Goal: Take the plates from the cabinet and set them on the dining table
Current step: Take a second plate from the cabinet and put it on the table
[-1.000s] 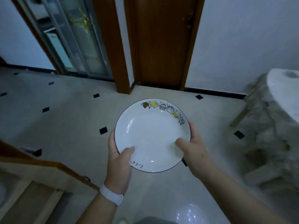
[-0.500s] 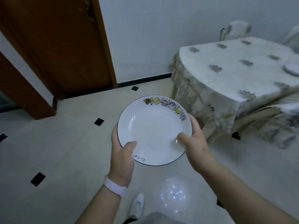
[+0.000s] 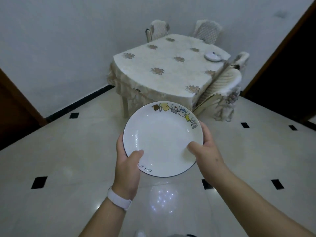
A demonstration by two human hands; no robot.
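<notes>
Light: dim, bluish where I stand.
Glare: lamp dots mirrored on the floor (image 3: pixel 162 199) below my plate (image 3: pixel 164 139).
Edges: walls bow, wide-angle.
Focus: soft throughout.

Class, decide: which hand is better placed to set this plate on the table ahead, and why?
Right, probably. The right hand grips the plate on the side nearer the dining table; the left hand holds its near-left rim.

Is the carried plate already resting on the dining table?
No, the plate is held above the floor by the left hand and right hand, short of the table.
</notes>
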